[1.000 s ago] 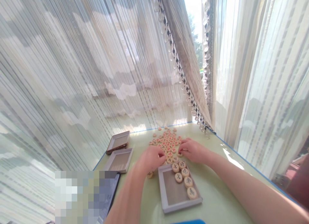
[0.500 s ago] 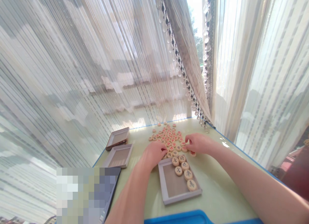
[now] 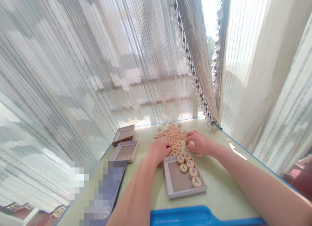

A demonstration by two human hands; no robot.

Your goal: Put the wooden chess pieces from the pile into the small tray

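Observation:
Several round wooden chess pieces (image 3: 172, 136) with red and black characters lie scattered on the pale green table (image 3: 219, 193). A grey shallow tray (image 3: 177, 182) in front of them holds several pieces (image 3: 188, 169) along its right side. My left hand (image 3: 159, 150) rests on the near edge of the scatter, fingers curled down onto pieces just beyond the tray's far left corner. My right hand (image 3: 198, 143) sits at the right of the scatter, fingers bent and pinched over pieces; what they hold is hidden.
Two more shallow trays stand at the left, a grey one (image 3: 124, 151) and a brown-rimmed one (image 3: 124, 134) behind it. A blue plastic object (image 3: 195, 216) lies at the near edge. Sheer curtains (image 3: 97, 73) and a beaded drape (image 3: 195, 73) hang close around the table.
The view has shifted, so the table sits a little further right. My right hand has drawn in towards the scatter's right edge. My left hand stays on the pieces by the tray.

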